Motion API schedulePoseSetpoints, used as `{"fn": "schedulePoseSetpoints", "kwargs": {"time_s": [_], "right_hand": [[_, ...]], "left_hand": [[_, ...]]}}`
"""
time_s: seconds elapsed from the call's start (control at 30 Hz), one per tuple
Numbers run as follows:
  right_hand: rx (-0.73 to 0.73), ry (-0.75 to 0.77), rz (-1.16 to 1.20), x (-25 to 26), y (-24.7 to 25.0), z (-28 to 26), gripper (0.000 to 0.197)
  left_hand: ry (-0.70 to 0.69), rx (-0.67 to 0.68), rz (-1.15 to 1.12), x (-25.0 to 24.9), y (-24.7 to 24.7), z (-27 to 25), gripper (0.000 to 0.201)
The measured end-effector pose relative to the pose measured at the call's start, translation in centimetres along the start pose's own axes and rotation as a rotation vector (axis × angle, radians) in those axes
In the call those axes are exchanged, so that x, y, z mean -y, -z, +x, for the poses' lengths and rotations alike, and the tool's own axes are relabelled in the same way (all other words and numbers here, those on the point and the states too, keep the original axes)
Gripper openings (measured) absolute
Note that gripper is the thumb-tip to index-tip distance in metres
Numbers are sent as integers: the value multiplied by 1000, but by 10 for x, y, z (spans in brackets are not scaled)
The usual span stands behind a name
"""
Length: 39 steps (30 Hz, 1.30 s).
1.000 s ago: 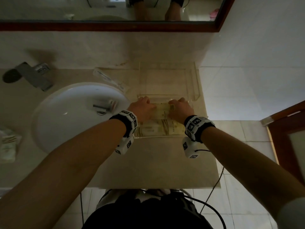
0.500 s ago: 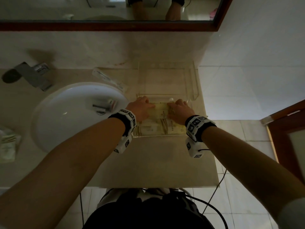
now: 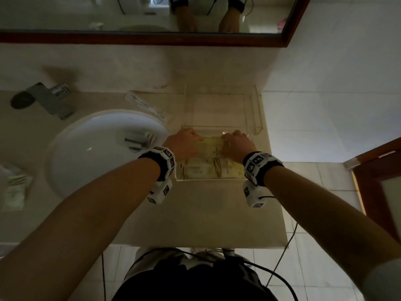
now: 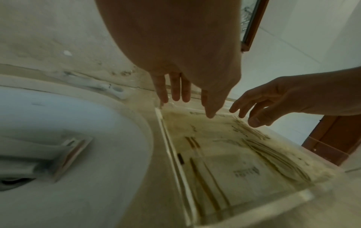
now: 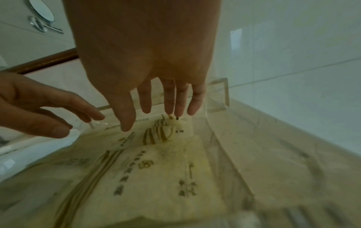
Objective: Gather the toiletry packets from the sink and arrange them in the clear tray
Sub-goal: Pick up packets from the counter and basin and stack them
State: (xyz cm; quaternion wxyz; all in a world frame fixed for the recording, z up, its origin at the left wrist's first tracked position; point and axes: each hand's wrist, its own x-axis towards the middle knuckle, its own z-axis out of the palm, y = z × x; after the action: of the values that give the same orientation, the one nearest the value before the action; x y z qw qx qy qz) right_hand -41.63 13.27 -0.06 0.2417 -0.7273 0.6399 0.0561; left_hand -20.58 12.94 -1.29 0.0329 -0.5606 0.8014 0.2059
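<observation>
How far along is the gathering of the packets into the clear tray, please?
Done: several packets lie flat in the clear tray. In hand: the left hand and right hand hover open above them. Left: a packet in the sink.

A beige stone counter point(image 3: 201, 209) holds a round white sink point(image 3: 86, 161), a clear tray point(image 3: 217, 180) just right of it, a long wrapped item point(image 3: 147, 106) behind the sink, and packets point(image 3: 15, 187) at far left.

Cream packets point(image 3: 213, 164) flat in clear tray point(image 3: 208, 179).
</observation>
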Motion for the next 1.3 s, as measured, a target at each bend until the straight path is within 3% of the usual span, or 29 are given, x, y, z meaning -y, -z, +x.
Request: {"fn": "schedulePoseSetpoints", "kwargs": {"time_s": [0.1,0.27,0.73,1.03,1.3], "right_hand": [[-30,16,55,12,4,1,53],[-35,66,105,51,5,4,53],[102,215,159,199,-26,25,53],[388,253,132,281,-76,40,56],[624,288,-40,319,-119,51,46]], "left_hand": [[13,-63,-71,10,11,-7,45],[167,-167,-136,40,27,-31,44],[463,-143,-272,177,41,-133,57],[621,-45,-304,254,19,-186,56],[642,-39,-249,290,10,-194,56]]}}
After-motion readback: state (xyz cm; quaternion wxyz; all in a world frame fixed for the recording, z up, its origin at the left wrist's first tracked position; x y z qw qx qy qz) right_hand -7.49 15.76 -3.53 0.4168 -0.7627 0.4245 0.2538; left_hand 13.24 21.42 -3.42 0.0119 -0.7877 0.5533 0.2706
